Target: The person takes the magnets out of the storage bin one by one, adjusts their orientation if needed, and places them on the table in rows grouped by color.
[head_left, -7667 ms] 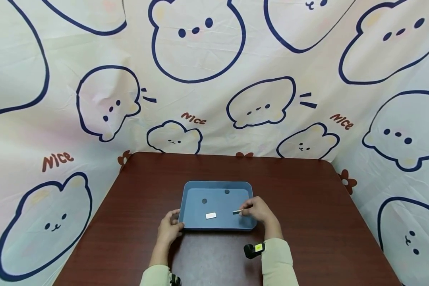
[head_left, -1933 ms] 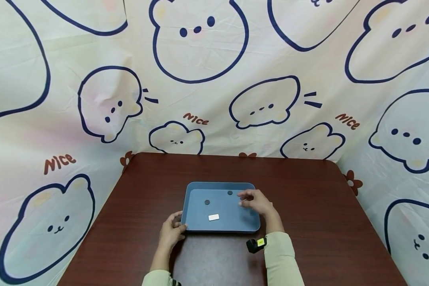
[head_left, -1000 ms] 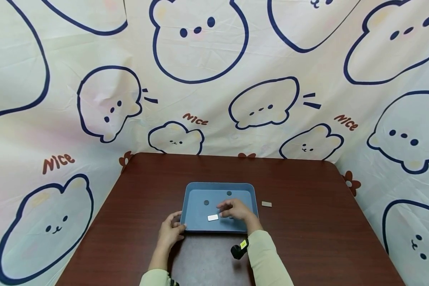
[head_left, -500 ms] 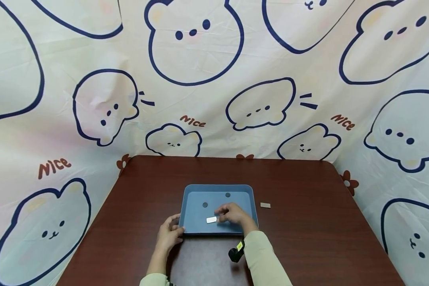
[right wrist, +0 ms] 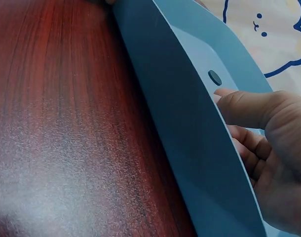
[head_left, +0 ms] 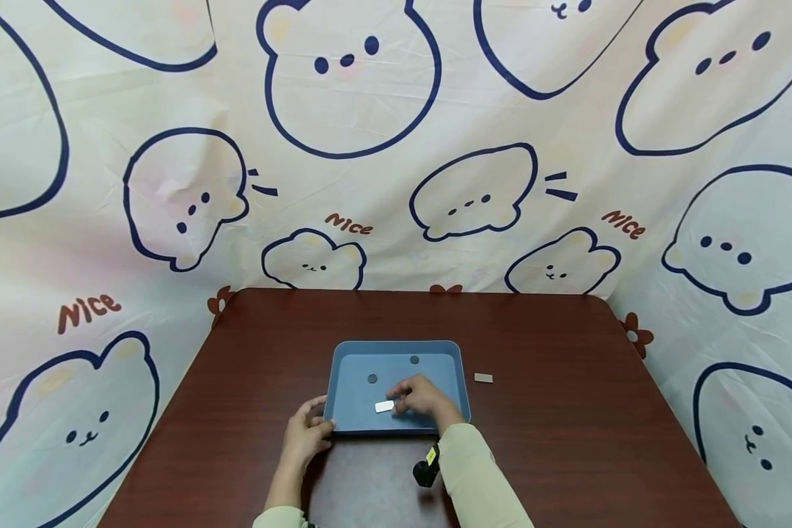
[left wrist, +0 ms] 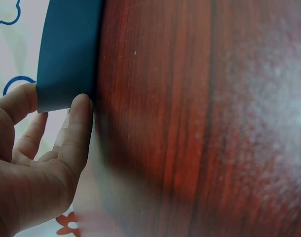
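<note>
A blue tray [head_left: 343,352] lies on the table; my left hand [head_left: 300,438] grips its front left corner, thumb at the front wall and fingers along the side. The left wrist view shows this hand [left wrist: 47,163] around the tray's corner [left wrist: 71,64]. Inside the tray, my right hand [head_left: 425,400] pinches the right end of a small white rectangular tile [head_left: 383,407]. In the right wrist view, the front wall hides the tile and part of this hand [right wrist: 274,128]. Two dark round discs lie farther back, one left [head_left: 372,378] and one right [head_left: 414,360].
A small pale rectangular tile [head_left: 483,378] lies on the brown table [head_left: 554,440], just right of the tray. A cloth printed with bears [head_left: 343,213] hangs behind the table and along both sides.
My right hand has set the other tile on the table right of the tray, then moved left to the white tile and closed its fingertips there. My left hand keeps its grip.
</note>
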`<state>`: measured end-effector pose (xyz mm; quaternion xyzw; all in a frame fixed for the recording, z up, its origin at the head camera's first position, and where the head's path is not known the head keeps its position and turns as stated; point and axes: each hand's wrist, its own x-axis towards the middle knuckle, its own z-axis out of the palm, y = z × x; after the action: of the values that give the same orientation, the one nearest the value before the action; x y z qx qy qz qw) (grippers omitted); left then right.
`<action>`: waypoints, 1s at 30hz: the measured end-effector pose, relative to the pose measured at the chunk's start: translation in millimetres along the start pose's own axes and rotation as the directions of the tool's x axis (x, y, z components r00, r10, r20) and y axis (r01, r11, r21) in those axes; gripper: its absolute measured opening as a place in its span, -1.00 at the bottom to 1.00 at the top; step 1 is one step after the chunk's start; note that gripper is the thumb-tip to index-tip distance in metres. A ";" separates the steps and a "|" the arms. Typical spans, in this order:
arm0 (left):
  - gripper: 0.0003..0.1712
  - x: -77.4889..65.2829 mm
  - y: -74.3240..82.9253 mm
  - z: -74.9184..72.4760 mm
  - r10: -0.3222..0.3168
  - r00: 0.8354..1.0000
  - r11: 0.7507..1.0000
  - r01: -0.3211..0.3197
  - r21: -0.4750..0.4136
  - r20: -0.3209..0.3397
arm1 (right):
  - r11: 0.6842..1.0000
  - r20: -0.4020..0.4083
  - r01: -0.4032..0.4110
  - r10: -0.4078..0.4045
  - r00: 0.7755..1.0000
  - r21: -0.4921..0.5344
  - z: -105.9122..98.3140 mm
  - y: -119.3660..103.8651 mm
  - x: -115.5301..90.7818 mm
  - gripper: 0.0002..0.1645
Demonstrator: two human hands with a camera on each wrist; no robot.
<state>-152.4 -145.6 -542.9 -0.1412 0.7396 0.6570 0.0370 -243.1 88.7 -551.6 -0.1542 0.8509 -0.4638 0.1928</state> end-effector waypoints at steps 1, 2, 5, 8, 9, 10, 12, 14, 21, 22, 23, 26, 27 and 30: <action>-0.43 0.1 0.0 -0.3 0.000 1.000 1.000 0.000 -0.001 0.000 | 1.000 -0.007 -0.001 0.001 1.000 -0.010 1.5 -0.1 0.7 -0.68; -0.43 0.1 0.1 -0.5 -0.003 1.000 1.000 0.003 -0.003 0.000 | 1.000 -0.018 -0.003 0.003 1.000 -0.021 3.1 0.0 1.4 -0.69; -0.43 0.1 -0.2 -0.7 -0.003 1.000 1.000 0.003 -0.008 0.007 | 0.999 -0.053 -0.017 0.015 0.998 -0.041 7.2 -2.1 2.4 -0.73; -0.44 -0.4 -0.2 -0.6 -0.001 1.000 1.000 0.001 -0.011 0.004 | 0.997 -0.094 -0.042 0.036 0.995 -0.067 10.8 -6.3 2.7 -0.77; -0.44 -0.6 -0.1 -0.6 0.001 1.000 1.000 -0.001 -0.012 0.003 | 0.996 -0.107 -0.052 0.044 0.993 -0.074 11.7 -8.1 2.5 -0.77; -0.44 -0.9 0.1 -0.5 0.001 1.000 1.000 -0.001 -0.012 0.001 | 0.995 -0.117 -0.063 0.053 0.992 -0.083 12.6 -9.7 2.5 -0.78; -0.43 -1.5 0.4 -0.6 0.002 1.000 1.000 -0.002 -0.011 -0.002 | 0.991 -0.133 -0.085 0.070 0.989 -0.106 13.7 -11.7 2.5 -0.79; -0.43 -2.0 0.8 -0.9 0.003 1.000 1.000 -0.003 -0.009 0.001 | 0.988 -0.139 -0.087 0.069 0.988 -0.127 13.9 -12.6 2.6 -0.79; -0.43 -2.9 0.4 -1.5 0.006 1.000 1.000 -0.006 -0.009 0.004 | 0.983 -0.106 -0.045 0.027 0.994 -0.176 13.0 -11.9 2.8 -0.77; -0.43 -2.9 0.4 -1.6 0.005 1.000 1.000 -0.005 -0.009 0.003 | 0.983 -0.097 -0.038 0.020 0.995 -0.180 12.9 -11.5 2.9 -0.77; -0.43 -3.0 0.4 -1.8 0.005 1.000 1.000 -0.005 -0.008 0.003 | 0.982 -0.091 -0.028 0.012 0.996 -0.185 12.8 -10.9 3.1 -0.77; -0.43 -2.6 0.2 -1.7 0.003 1.000 1.000 -0.003 -0.006 0.001 | 0.980 -0.071 -0.016 0.001 0.997 -0.199 12.0 -9.8 3.6 -0.80; -0.43 -2.3 0.2 -1.5 0.002 1.000 1.000 -0.002 -0.007 0.001 | 0.979 -0.067 -0.009 -0.005 0.998 -0.206 11.4 -9.5 3.8 -0.81; -0.43 -1.3 -0.6 -0.6 0.002 1.000 1.000 -0.002 -0.009 0.003 | 0.981 -0.051 -0.010 0.000 0.999 -0.196 8.5 -9.1 4.0 -0.85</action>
<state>-150.9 -146.0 -543.1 -0.1396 0.7367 0.6606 0.0367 -241.8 75.9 -548.8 -0.1585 0.8974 -0.3810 0.1563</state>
